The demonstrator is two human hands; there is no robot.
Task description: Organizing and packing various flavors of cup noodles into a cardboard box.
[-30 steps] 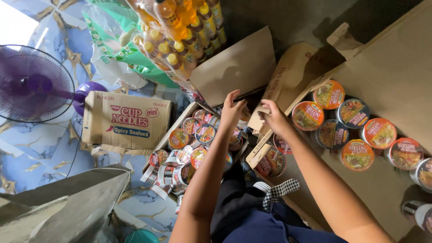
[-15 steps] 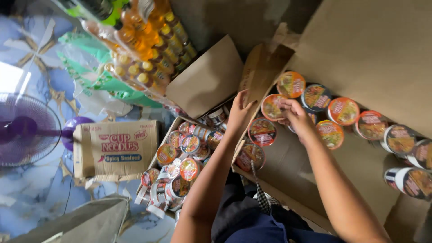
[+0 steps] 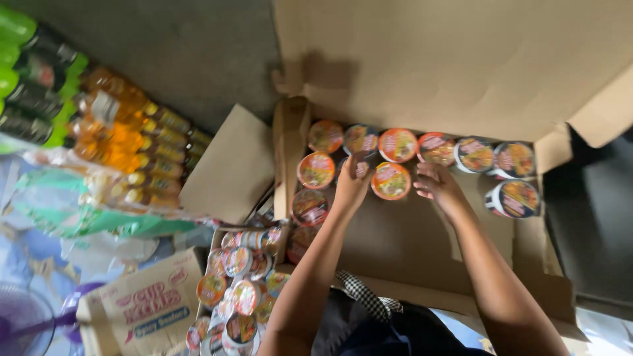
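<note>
A: L hand (image 3: 353,188) – what are the fingers doing?

B: Curled loosely over a noodle cup (image 3: 359,168) in the 2nd row of the big cardboard box (image 3: 409,72). Fingers narrow, tips on the lid; probably gripping it, but the frame's blurred, so can't say for sure.

A: R hand (image 3: 440,184)?

B: Fingers half open, spread a bit, touching the rim of an orange-lidded cup (image 3: 391,180) just to its left. Resting beside it, not wrapped around.

A: Where do the cups sit?

B: Inside the open box, lids up. Back row of approx. six along the far wall, e.g. an orange cup (image 3: 397,145) in the middle and dark-lidded cups (image 3: 514,198) at the right end. A few more down the left wall, incl. one at (image 3: 316,170). Box floor near the person is bare cardboard.

A: Anything in the way?

B: Box flap (image 3: 290,151) stands upright between this box and a smaller box (image 3: 241,290) crammed w/ more cups. Closed noodle carton (image 3: 142,310) lower left. Shrink-wrapped orange drink bottles (image 3: 125,142) and green bottles (image 3: 26,72) upper left, well apart from both hands.
</note>
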